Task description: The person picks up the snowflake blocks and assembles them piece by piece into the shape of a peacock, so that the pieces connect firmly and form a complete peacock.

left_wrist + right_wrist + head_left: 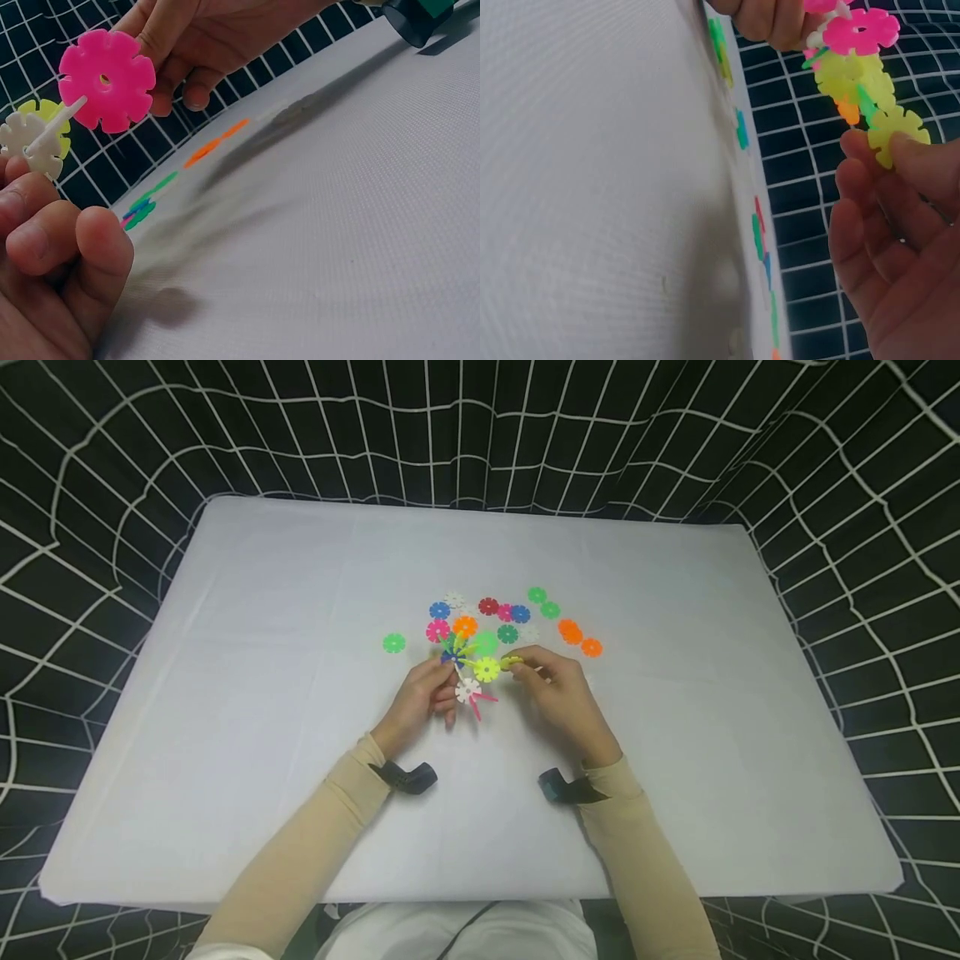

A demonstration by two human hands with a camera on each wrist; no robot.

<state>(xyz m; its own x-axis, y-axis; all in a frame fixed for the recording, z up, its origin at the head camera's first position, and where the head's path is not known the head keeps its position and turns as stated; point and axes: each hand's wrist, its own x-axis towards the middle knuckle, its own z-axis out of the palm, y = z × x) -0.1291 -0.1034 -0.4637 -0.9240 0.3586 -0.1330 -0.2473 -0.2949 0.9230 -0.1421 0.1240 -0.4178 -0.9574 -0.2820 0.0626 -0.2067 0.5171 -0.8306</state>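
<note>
My left hand [420, 697] grips a cluster of notched plastic discs slotted into one another, raised over the white table. A blue disc [453, 657], a yellow disc [487, 669] and a white disc [467, 691] show in it. Pink discs stand edge-on at its near side; one pink disc [107, 79] faces the left wrist camera. Between thumb and fingertips, my right hand [558, 693] pinches another yellow disc [898, 135]. That disc is at the right end of the cluster, its edge overlapping a green disc in the right wrist view.
Loose discs lie on the white table [675, 735] just beyond the hands: a green disc [393, 643] at left, a red disc [488, 606] in the middle, orange discs [570, 632] at right, and several others. A black netting wall [465, 435] with white lines surrounds the table.
</note>
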